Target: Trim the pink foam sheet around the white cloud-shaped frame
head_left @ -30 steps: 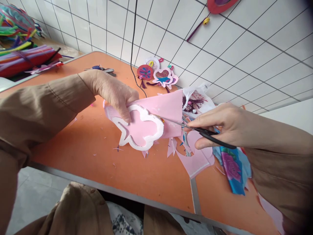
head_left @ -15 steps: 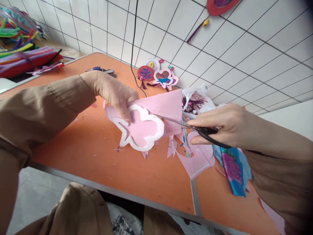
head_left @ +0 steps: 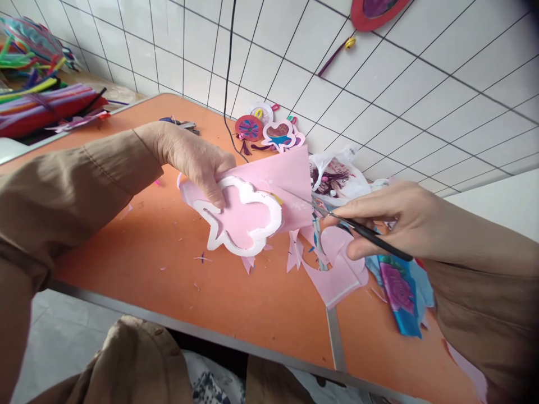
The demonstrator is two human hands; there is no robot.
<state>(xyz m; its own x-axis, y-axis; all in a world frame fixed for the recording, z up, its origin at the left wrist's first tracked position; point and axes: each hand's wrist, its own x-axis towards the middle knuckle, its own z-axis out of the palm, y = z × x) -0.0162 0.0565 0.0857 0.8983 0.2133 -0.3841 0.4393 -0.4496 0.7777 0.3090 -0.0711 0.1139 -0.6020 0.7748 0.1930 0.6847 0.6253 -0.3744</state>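
Observation:
My left hand (head_left: 196, 160) grips a pink sheet (head_left: 286, 177) together with a white cloud-shaped frame (head_left: 244, 216) pressed onto it, both held just above the orange table (head_left: 168, 264). My right hand (head_left: 391, 219) holds black-handled scissors (head_left: 349, 221), whose blades reach left into the pink sheet right beside the frame's right edge. Pink offcuts (head_left: 337, 275) lie on the table under the scissors.
Finished colourful ornaments (head_left: 269, 130) lie at the back against the tiled wall, next to a dangling black cable (head_left: 228, 67). A plastic bag (head_left: 337, 177) and blue printed fabric (head_left: 398, 292) sit at the right. Pipe cleaners (head_left: 37, 95) are piled at far left. Another pair of scissors (head_left: 181, 122) lies behind my left wrist.
The scissors' blades have tilted and shifted slightly along the pink sheet beside the frame. My left hand stays put with the sheet and frame.

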